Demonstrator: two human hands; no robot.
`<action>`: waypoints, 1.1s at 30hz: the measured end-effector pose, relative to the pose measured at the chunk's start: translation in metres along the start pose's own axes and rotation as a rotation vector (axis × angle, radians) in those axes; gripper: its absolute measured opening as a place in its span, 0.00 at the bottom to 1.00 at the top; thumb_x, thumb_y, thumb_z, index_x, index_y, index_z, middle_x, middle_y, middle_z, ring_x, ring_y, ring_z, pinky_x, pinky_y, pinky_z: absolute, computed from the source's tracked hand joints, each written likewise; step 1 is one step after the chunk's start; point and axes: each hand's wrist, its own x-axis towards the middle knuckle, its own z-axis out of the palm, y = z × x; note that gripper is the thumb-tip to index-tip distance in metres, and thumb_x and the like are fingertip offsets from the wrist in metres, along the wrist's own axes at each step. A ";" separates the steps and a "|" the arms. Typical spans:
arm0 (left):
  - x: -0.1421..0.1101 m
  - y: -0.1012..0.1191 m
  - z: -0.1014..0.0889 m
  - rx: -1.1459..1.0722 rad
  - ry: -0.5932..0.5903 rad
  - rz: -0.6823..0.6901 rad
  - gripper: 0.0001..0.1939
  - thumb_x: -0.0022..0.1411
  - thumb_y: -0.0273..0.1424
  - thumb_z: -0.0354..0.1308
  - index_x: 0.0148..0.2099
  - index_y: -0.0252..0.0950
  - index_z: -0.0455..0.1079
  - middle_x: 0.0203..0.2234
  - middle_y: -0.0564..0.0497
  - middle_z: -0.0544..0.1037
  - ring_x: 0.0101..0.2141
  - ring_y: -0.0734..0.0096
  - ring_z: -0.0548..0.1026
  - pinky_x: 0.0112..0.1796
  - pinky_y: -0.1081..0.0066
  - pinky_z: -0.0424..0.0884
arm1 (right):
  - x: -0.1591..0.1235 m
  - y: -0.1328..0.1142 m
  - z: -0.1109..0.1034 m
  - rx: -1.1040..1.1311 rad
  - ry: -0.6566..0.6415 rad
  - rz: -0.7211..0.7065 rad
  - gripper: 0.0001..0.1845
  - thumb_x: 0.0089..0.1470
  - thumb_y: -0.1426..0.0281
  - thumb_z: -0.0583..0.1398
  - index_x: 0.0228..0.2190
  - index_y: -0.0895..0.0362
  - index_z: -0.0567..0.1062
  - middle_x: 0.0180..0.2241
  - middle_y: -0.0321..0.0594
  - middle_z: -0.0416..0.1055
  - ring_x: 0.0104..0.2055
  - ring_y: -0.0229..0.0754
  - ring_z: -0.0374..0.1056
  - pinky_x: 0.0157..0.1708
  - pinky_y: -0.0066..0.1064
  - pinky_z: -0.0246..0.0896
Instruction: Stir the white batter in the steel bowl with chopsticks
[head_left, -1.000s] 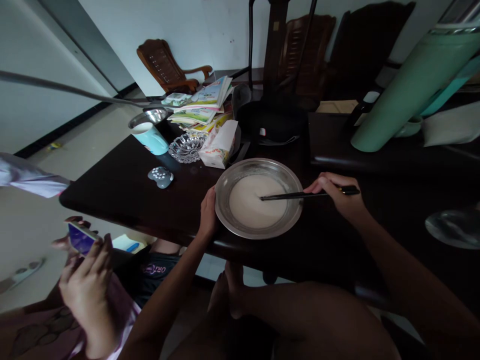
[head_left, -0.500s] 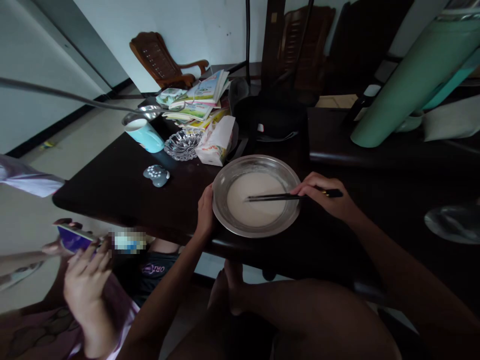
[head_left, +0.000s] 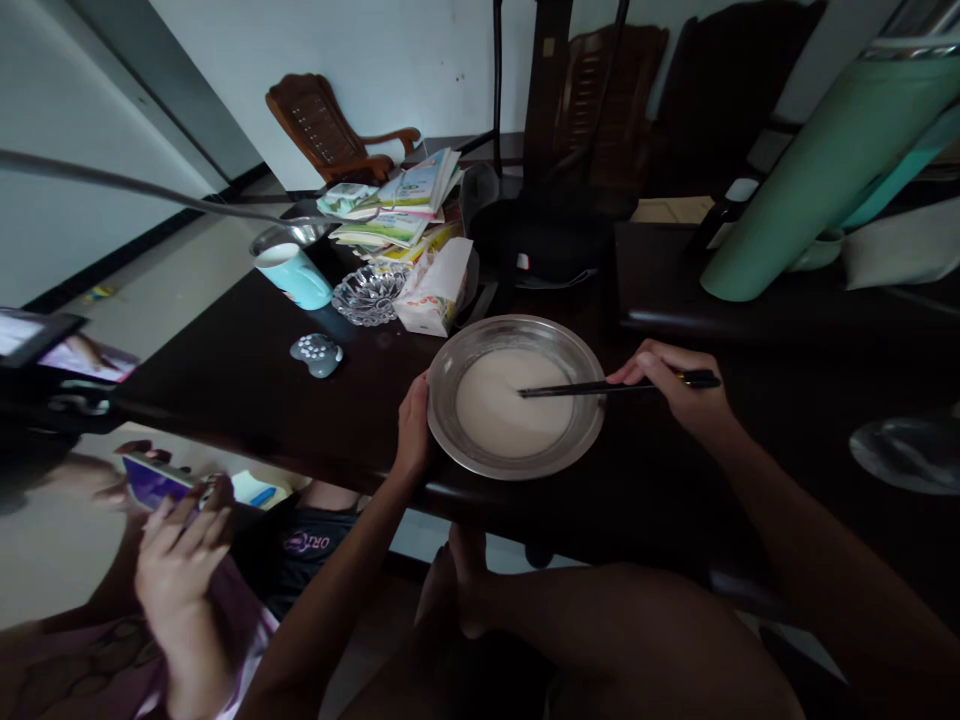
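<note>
A wide metal bowl (head_left: 442, 402) sits near the front edge of the dark table, holding a smooth, whitish liquid mixture (head_left: 502, 422). My left hand (head_left: 412, 428) is wrapped against the left side of the bowl, gripping it by its outer wall. From the right, my right hand (head_left: 679, 388) pinches a pair of dark chopsticks (head_left: 574, 389), held close to level across the right rim. Their tips reach the mixture near the bowl's middle.
Behind the bowl stand a tissue pack (head_left: 435, 295), a glass dish (head_left: 369, 295), a blue cup (head_left: 296, 277) and stacked booklets (head_left: 409, 200). A grey object (head_left: 316, 355) lies left. A green flask (head_left: 817, 180) stands right. At left, another person's hand (head_left: 184, 550) holds a phone (head_left: 156, 482).
My right hand has drawn the chopsticks to the right, their tips shifting from left of the bowl's middle to about its middle. A dark device has come into view at far left.
</note>
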 end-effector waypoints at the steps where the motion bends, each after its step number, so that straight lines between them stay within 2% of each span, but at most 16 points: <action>1: 0.000 0.000 0.000 -0.001 -0.004 0.001 0.21 0.70 0.36 0.42 0.52 0.32 0.72 0.50 0.46 0.77 0.52 0.61 0.72 0.55 0.65 0.65 | 0.000 0.001 0.000 0.020 -0.011 0.009 0.21 0.63 0.58 0.56 0.22 0.51 0.76 0.27 0.39 0.79 0.32 0.45 0.74 0.35 0.40 0.68; 5: 0.001 -0.003 0.000 -0.010 0.022 -0.008 0.21 0.69 0.37 0.42 0.51 0.34 0.72 0.49 0.47 0.78 0.52 0.61 0.72 0.56 0.65 0.65 | 0.000 0.002 0.004 -0.016 -0.132 -0.060 0.12 0.60 0.61 0.60 0.29 0.50 0.80 0.33 0.39 0.80 0.36 0.45 0.74 0.37 0.39 0.68; 7: 0.002 -0.004 0.001 -0.010 0.028 -0.017 0.22 0.69 0.38 0.42 0.51 0.34 0.72 0.49 0.47 0.78 0.52 0.62 0.72 0.56 0.65 0.65 | 0.000 0.002 0.004 -0.049 -0.098 -0.083 0.09 0.59 0.62 0.61 0.31 0.50 0.81 0.34 0.39 0.80 0.37 0.45 0.73 0.37 0.39 0.68; 10: 0.002 -0.004 0.001 -0.001 0.015 -0.011 0.22 0.69 0.37 0.42 0.51 0.32 0.72 0.49 0.46 0.77 0.52 0.61 0.72 0.55 0.65 0.65 | 0.000 0.002 0.001 -0.001 -0.010 -0.035 0.17 0.62 0.61 0.58 0.24 0.51 0.78 0.28 0.39 0.79 0.33 0.44 0.73 0.35 0.38 0.68; 12: 0.002 -0.003 0.000 0.008 0.008 0.008 0.21 0.69 0.36 0.42 0.51 0.32 0.73 0.49 0.46 0.78 0.52 0.61 0.72 0.56 0.64 0.65 | 0.000 0.002 0.001 0.047 -0.044 -0.017 0.21 0.63 0.59 0.56 0.21 0.52 0.76 0.26 0.39 0.79 0.31 0.44 0.74 0.33 0.38 0.68; 15: 0.001 -0.003 0.000 0.008 0.016 0.012 0.21 0.69 0.37 0.42 0.50 0.34 0.72 0.49 0.46 0.78 0.51 0.62 0.72 0.56 0.64 0.65 | 0.000 0.001 0.004 0.019 -0.133 -0.059 0.13 0.60 0.60 0.60 0.27 0.51 0.80 0.31 0.39 0.80 0.35 0.44 0.74 0.36 0.38 0.68; 17: 0.001 -0.003 0.000 -0.002 0.018 0.001 0.22 0.69 0.38 0.42 0.51 0.33 0.72 0.49 0.45 0.78 0.51 0.62 0.72 0.55 0.65 0.65 | 0.000 0.000 0.004 -0.016 -0.107 -0.076 0.10 0.59 0.61 0.61 0.30 0.50 0.81 0.33 0.39 0.80 0.36 0.44 0.73 0.38 0.39 0.68; 20: 0.001 -0.003 0.000 -0.016 0.014 -0.016 0.22 0.69 0.39 0.42 0.51 0.33 0.72 0.48 0.45 0.78 0.51 0.62 0.72 0.54 0.66 0.65 | 0.001 -0.002 0.002 0.036 -0.027 -0.016 0.18 0.61 0.59 0.58 0.23 0.50 0.79 0.27 0.39 0.79 0.32 0.45 0.73 0.36 0.39 0.68; 22: 0.001 -0.004 0.001 -0.019 0.014 -0.024 0.23 0.69 0.41 0.42 0.51 0.34 0.73 0.48 0.45 0.78 0.51 0.62 0.72 0.54 0.66 0.65 | 0.001 -0.003 0.002 0.083 -0.043 0.016 0.22 0.62 0.57 0.57 0.19 0.51 0.76 0.24 0.39 0.77 0.29 0.44 0.73 0.33 0.39 0.68; 25: 0.002 -0.006 0.001 -0.024 0.016 -0.024 0.24 0.69 0.42 0.42 0.51 0.34 0.72 0.49 0.46 0.77 0.51 0.62 0.72 0.55 0.66 0.65 | 0.000 -0.004 0.004 0.034 -0.104 -0.023 0.17 0.60 0.58 0.59 0.24 0.51 0.79 0.28 0.39 0.79 0.32 0.44 0.72 0.34 0.39 0.68; 27: 0.002 -0.006 0.001 -0.028 0.019 -0.019 0.24 0.69 0.42 0.42 0.52 0.34 0.72 0.49 0.45 0.77 0.52 0.61 0.72 0.55 0.65 0.65 | 0.001 -0.004 0.004 -0.018 -0.076 -0.050 0.12 0.59 0.60 0.61 0.28 0.50 0.81 0.30 0.39 0.79 0.34 0.45 0.72 0.36 0.39 0.68; 30: 0.002 -0.006 0.000 -0.017 0.014 -0.006 0.22 0.69 0.39 0.42 0.51 0.34 0.72 0.50 0.45 0.77 0.52 0.61 0.72 0.55 0.64 0.64 | 0.001 -0.002 0.002 0.014 0.004 -0.019 0.18 0.61 0.59 0.58 0.23 0.51 0.78 0.27 0.39 0.79 0.32 0.45 0.73 0.35 0.39 0.67; 33: 0.002 -0.005 0.000 0.011 0.010 0.002 0.21 0.69 0.38 0.42 0.51 0.34 0.72 0.49 0.45 0.77 0.51 0.61 0.72 0.56 0.64 0.64 | 0.000 -0.002 0.003 0.059 -0.060 -0.012 0.20 0.62 0.59 0.57 0.21 0.51 0.77 0.26 0.38 0.78 0.31 0.44 0.73 0.35 0.39 0.68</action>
